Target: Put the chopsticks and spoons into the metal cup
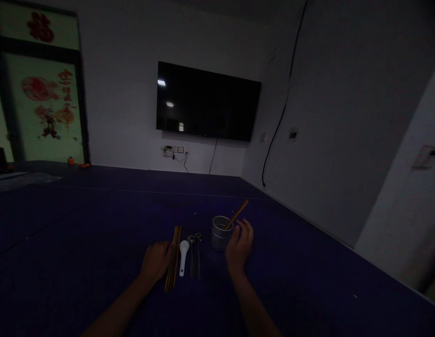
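Note:
Several wooden chopsticks [174, 267] lie side by side on the dark blue tabletop. My left hand [156, 260] is at their left edge, with its fingers curled against them. To their right, a white spoon [183, 257] and two metal spoons [192, 255] with long handles lie in a row. A grey metal cup [220, 238] stands upright beyond them, with a wooden chopstick or chopsticks [237, 214] leaning out over its right rim. My right hand [240, 245] is at the cup's right side, thumb near its wall and fingers raised apart from the thumb.
The blue tabletop [98, 224] reaches to the back wall, where a black television [206, 103] hangs above sockets. A black cable [279, 124] runs down the right wall. Clear plastic wrap [24, 181] and small orange items [84, 165] lie at the far left.

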